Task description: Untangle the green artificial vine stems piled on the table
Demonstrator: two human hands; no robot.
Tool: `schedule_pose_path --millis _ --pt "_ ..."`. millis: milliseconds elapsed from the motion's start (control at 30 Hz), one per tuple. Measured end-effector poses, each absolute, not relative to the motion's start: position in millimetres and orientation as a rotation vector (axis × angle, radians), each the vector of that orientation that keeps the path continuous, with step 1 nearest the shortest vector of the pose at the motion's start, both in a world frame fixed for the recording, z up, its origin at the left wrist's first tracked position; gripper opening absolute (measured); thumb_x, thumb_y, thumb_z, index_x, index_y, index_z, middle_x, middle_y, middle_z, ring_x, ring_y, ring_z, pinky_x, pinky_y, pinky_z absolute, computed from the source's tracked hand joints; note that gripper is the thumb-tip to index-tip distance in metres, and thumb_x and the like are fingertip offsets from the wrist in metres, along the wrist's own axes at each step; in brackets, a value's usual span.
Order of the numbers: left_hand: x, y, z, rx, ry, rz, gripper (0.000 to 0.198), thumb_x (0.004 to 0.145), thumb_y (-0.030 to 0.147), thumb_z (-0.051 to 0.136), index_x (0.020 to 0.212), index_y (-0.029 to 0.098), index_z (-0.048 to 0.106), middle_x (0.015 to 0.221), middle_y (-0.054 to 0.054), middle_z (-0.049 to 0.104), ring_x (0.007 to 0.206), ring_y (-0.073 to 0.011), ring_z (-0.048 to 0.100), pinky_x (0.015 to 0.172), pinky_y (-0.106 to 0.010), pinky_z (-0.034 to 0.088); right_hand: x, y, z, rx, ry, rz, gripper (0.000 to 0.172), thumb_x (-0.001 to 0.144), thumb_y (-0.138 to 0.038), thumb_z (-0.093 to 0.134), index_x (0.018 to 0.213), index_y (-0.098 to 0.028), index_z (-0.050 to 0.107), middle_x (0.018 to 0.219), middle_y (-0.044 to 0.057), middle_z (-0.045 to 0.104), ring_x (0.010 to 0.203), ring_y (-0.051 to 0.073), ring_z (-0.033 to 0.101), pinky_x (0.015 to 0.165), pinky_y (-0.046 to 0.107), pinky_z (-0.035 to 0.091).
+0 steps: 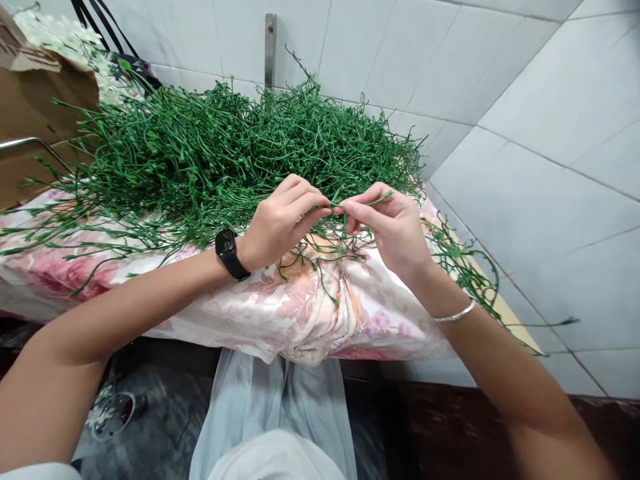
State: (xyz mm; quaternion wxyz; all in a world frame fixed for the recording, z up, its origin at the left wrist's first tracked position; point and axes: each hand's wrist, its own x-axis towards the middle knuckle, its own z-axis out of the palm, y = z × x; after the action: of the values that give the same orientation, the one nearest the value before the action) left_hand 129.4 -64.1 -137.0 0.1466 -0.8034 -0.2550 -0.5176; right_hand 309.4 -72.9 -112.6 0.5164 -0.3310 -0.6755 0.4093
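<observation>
Left hand (pixel 280 223) and right hand (pixel 387 223): fingertips pinching one thin green plastic stem (pixel 365 200) between them. Behind: heaped green stems (pixel 225 153) (tangled) on floral-clothed worktop (pixel 300 313)

A worktop (pixel 505 303) stands against the tiled wall, its bare edge showing at the right. A pink flowered cloth (pixel 310 313) covers it and hangs over the near edge. A big heap of green stems (pixel 225 147) lies on the cloth.

No text, label, brand, number or sign can be read anywhere in the frame; the face of the wristwatch (pixel 227 252) at centre left is seen dark and blank.
</observation>
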Motion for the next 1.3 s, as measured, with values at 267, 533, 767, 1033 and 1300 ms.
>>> schedule_pose_path --millis 267,533,767,1033,1300 --pt "131 -66 -137 -2.288 -0.757 -1.481 0.005 0.083 0.019 0.052 0.084 0.015 0.056 0.08 -0.002 0.061 0.079 -0.0131 0.054 0.066 -0.026 0.049 308 -79 -116 -0.791 -1.969 0.362 0.021 0.078 -0.022 0.059 0.098 -0.02 0.06 0.076 -0.001 0.06 0.067 0.008 0.054 0.059 0.022 0.044" --pt "132 -68 -139 -2.33 -0.744 -1.418 0.005 0.084 0.019 0.049 0.081 0.016 0.052 0.079 -0.003 0.059 0.079 -0.0148 0.054 0.066 -0.029 0.049 309 -76 -117 -0.713 -2.115 -0.029 0.012 0.079 -0.024 0.06 0.088 -0.018 0.065 0.073 0.002 0.06 0.066 0.009 0.053 0.054 0.022 0.042" --pt "131 -71 -137 -2.34 -0.731 -1.322 0.012 0.088 0.025 0.044 0.082 0.017 0.05 0.078 -0.003 0.058 0.077 -0.0146 0.053 0.065 -0.029 0.047 312 -75 -114 -0.709 -2.09 -0.044 0.007 0.081 -0.022 0.057 0.079 -0.017 0.062 0.07 0.001 0.059 0.059 0.009 0.048 0.054 0.024 0.039" --pt "140 -78 -138 -2.331 -0.903 -1.092 0.017 0.09 0.025 0.038 0.082 0.014 0.049 0.075 -0.004 0.056 0.074 -0.0149 0.051 0.058 -0.026 0.042 310 -73 -119 -0.753 -2.012 0.034 0.013 0.081 -0.024 0.057 0.071 -0.016 0.056 0.064 0.0 0.053 0.055 0.008 0.044 0.052 0.024 0.036" --pt "137 -75 -140 -2.388 -0.889 -1.06 0.029 0.092 0.032 0.036 0.073 0.014 0.051 0.069 -0.003 0.056 0.069 -0.0133 0.048 0.056 -0.025 0.038 310 -70 -122 -0.669 -2.116 -0.09 0.015 0.084 -0.031 0.052 0.075 -0.019 0.053 0.069 0.002 0.055 0.062 0.011 0.047 0.057 0.027 0.038"
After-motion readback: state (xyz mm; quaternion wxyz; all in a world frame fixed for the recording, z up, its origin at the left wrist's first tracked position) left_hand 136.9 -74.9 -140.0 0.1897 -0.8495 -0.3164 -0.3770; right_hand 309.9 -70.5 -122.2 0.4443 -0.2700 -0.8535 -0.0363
